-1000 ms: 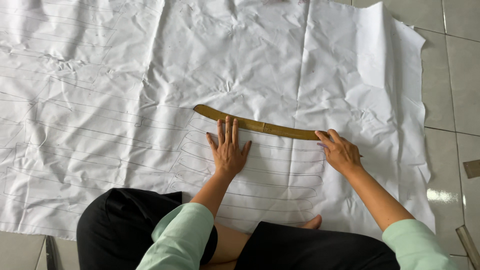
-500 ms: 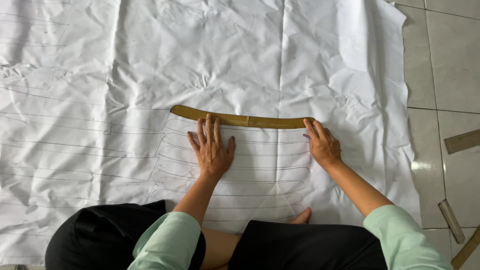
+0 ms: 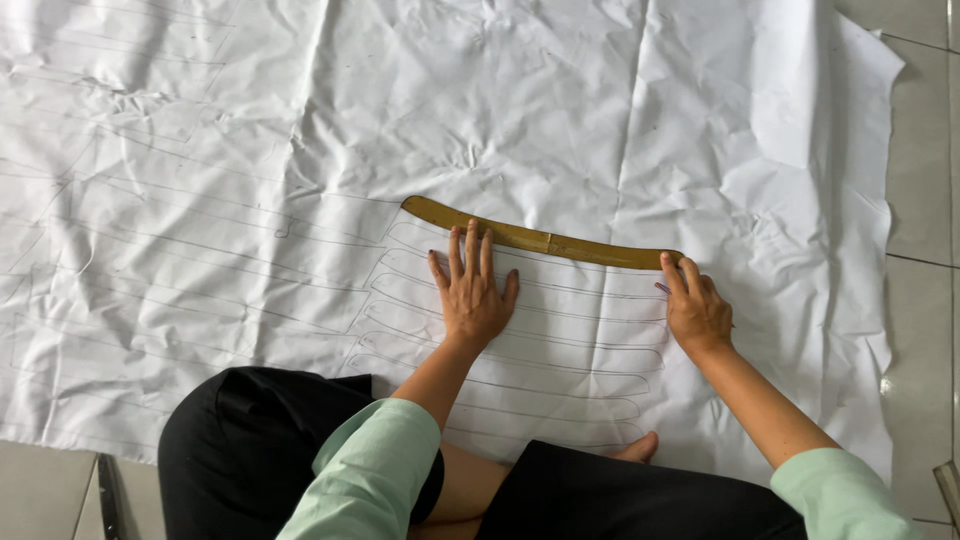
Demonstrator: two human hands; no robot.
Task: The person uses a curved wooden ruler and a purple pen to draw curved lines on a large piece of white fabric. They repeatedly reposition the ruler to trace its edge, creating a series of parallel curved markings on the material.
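— Head view, from the left: what's on the floor?
— White fabric point(image 3: 250, 150), creased, with pencilled curves. The left hand point(image 3: 472, 295) lies flat and open, fingertips at the curved wooden ruler point(image 3: 540, 240).
— And on the right?
— The right hand point(image 3: 695, 312), fingers loosely bent, presses the ruler's right end, with a pencil tip showing beside its fingers

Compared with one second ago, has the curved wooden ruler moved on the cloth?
No. The curved wooden ruler lies just above the same top drawn curve on the white cloth, equally far from its right edge; only the view shifted.
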